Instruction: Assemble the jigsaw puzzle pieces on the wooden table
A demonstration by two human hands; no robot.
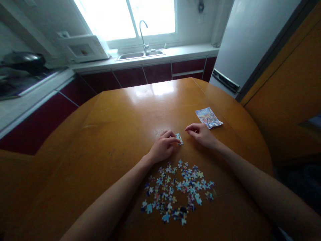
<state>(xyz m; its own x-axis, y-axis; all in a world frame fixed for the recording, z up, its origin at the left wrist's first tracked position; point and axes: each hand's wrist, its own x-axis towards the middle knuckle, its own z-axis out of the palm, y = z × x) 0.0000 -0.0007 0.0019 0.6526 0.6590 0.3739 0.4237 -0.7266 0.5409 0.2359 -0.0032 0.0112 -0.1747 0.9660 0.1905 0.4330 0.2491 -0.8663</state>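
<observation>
Two bare arms reach over a big round wooden table [120, 110]. The left hand [163, 147] lies on the table with its fingers bent. Its fingertips pinch a small puzzle bit [179, 138], which looks like a few pieces stuck together. The puzzle bit lies flat on the table, right at the tips of that hand.

The right hand [202, 134] is just beside the puzzle bit, on the other side, but does not touch it. Its fingers are loosely curled, with the tips down on the wood. I can see nothing in this hand.

Close to the person, between the two arms, is a heap of loose puzzle pieces [175, 192]. They are spread out flat, mostly blue, white and dark. A gap of bare wood lies between the heap and the hands.

A little picture card [209, 117] lies just behind the right hand, a bit tilted.

Far back is a sink [140, 55] with a bent tap [142, 31] under a bright window [127, 16]. A white microwave [84, 48] stands to the left of the sink. A tall grey fridge [248, 36] stands on the right.
</observation>
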